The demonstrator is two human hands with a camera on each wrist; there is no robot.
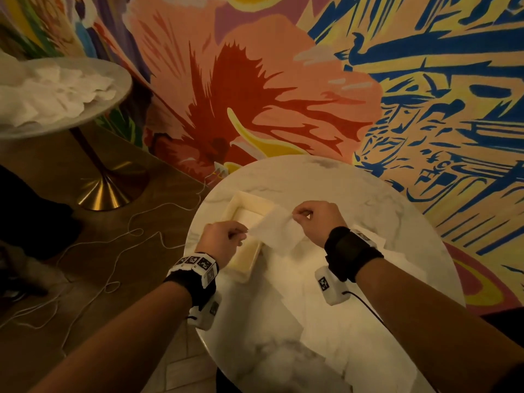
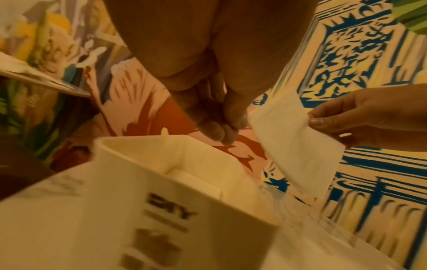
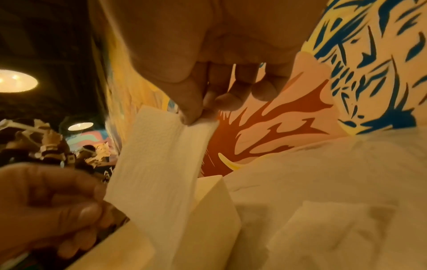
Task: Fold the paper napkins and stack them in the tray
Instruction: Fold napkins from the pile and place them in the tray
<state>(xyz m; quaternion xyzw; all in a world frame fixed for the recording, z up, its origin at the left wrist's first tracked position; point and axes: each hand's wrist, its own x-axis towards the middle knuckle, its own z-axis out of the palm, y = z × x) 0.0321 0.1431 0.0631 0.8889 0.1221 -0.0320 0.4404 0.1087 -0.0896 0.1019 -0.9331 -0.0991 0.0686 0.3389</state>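
Pinching opposite ends, both hands' grips (image 1: 224,236) (image 1: 312,215) seemingly close tight on one napkin (image 1: 272,231).

So the tray (image 1: 243,260) sits on the left part of the table (image 1: 368,194), with a folded napkin inside. The held napkin (image 1: 272,231) hangs over the tray's right edge, left hand (image 1: 224,239) on its left end, right hand (image 1: 317,219) on its right. More napkins (image 1: 283,302) lie on the table nearer the person. A second table (image 1: 119,80) stands far left with a pile (image 1: 56,92) on it.

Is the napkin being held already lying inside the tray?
No: both hands hold the napkin in the air beside the tray.
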